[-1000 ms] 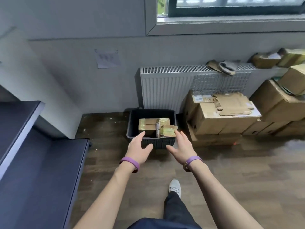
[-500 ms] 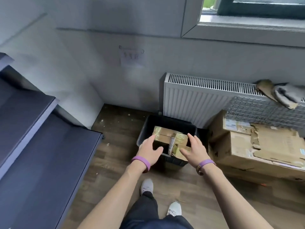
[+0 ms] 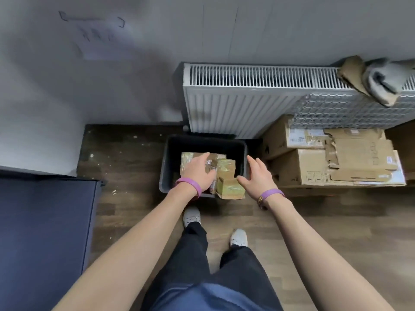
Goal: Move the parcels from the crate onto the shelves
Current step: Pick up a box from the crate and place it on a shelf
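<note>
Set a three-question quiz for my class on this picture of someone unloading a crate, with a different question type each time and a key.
1. Multiple choice: the crate holding the parcels stands in front of A) the radiator, B) a door, C) a fridge.
2. True or false: the right hand grips one of the parcels.
3. Fill the gap: each wrist wears a ___ wristband.

Key
1. A.
2. False: its fingers are spread and hold nothing.
3. Purple.
</note>
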